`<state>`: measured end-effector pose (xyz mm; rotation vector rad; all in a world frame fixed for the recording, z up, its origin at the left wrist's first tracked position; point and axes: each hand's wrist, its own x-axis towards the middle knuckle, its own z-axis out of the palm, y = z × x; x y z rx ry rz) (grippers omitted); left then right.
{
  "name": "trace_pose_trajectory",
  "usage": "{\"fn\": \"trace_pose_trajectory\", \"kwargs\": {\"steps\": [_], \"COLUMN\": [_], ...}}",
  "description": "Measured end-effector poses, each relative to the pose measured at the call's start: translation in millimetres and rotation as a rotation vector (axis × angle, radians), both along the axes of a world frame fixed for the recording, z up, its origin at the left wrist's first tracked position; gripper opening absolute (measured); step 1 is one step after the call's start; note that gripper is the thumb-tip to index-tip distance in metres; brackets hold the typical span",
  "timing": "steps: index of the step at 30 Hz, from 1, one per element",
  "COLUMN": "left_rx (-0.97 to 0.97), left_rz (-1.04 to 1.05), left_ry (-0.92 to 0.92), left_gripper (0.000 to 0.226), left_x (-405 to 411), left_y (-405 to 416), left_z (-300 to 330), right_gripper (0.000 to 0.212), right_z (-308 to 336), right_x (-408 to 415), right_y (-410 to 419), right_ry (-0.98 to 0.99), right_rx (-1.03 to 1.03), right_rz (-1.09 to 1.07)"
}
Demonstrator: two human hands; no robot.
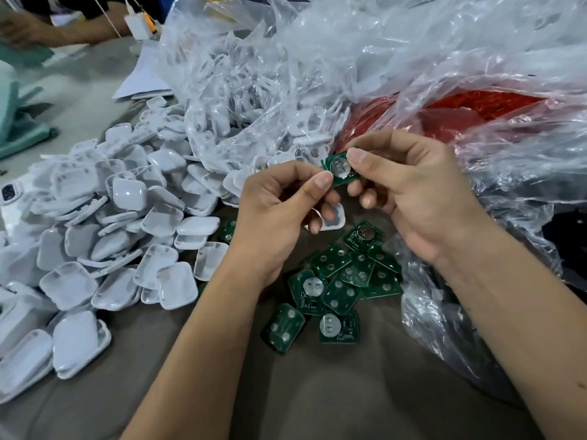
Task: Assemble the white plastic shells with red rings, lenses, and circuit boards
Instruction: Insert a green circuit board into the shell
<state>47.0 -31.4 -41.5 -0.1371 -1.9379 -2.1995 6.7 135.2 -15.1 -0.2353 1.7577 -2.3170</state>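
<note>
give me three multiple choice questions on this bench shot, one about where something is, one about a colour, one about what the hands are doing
1. Where does the loose pile of circuit boards lie?
A. on the table below the hands
B. inside the red bag
C. on top of the white shells

2. What colour is the circuit board held up?
A. blue
B. green
C. white

3. How is that board held?
A. flat on an open palm
B. left hand alone
C. pinched by both hands

Answers: 1 A, the boards sit on the brown table under the wrists. 2 B, it is green with a silver disc. 3 C, left hand and right hand each pinch an edge.
</note>
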Motion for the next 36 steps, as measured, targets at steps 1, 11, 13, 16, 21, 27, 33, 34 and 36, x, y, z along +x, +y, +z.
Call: {"fn": "trace_pose_trajectory", "kwargs": {"steps": [1, 11, 13, 16, 21, 27, 33, 34, 36], "left_rx": [0.025, 0.252, 0.265, 0.218, -0.366, -1.063, -1.029, -1.024, -1.043], "left_rz": [-0.01, -0.076, -0.072, -0.01, 0.184, 0.071, 0.083, 0.066, 0.021], "left_ry": [-0.003, -0.086, -0.092, -0.073, 0.009, -0.077, -0.093, -0.094, -0.109], "left_gripper": [0.016, 0.014, 0.013, 0.018, 0.024, 0.039, 0.042, 0.032, 0.031], "left_x": [0.2, 4.6, 5.0, 5.7, 23.6, 34.5, 9.9, 4.2, -2.3], "left_y": [0.1, 5.1, 6.2, -2.4, -36.6, -48.7, -42.0, -40.7, -37.8], "left_z": [0.5, 6.9, 8.2, 13.2, 17.7, 17.3, 28.8, 31.1, 33.5], "right_gripper": [0.003, 0.013, 0.013, 0.009, 0.007, 0.019, 0.013, 0.013, 0.015], "right_z": [0.4, -0.6, -1.1, -0.5, -0.8, 2.6, 0.4, 0.2, 0.2], "right_x": [0.4, 3.2, 3.5, 0.6, -2.7, -1.3, -0.2, -1.0, -2.0], "right_y": [-0.6, -3.7, -5.9, -5.1, 2.0, 0.6, -1.2, -1.0, -1.1], "right_ry": [-0.023, -0.18, -0.187, -0.183, -0.143, -0.155, -0.031, -0.016, 0.001], "right_rx": [-0.014, -0.158, -0.176, -0.226, -0.169, -0.033, 0.213, 0.236, 0.24], "right_rz": [0.032, 0.202, 0.191, 0.127, 0.073, 0.022, -0.063, -0.072, -0.079]}}
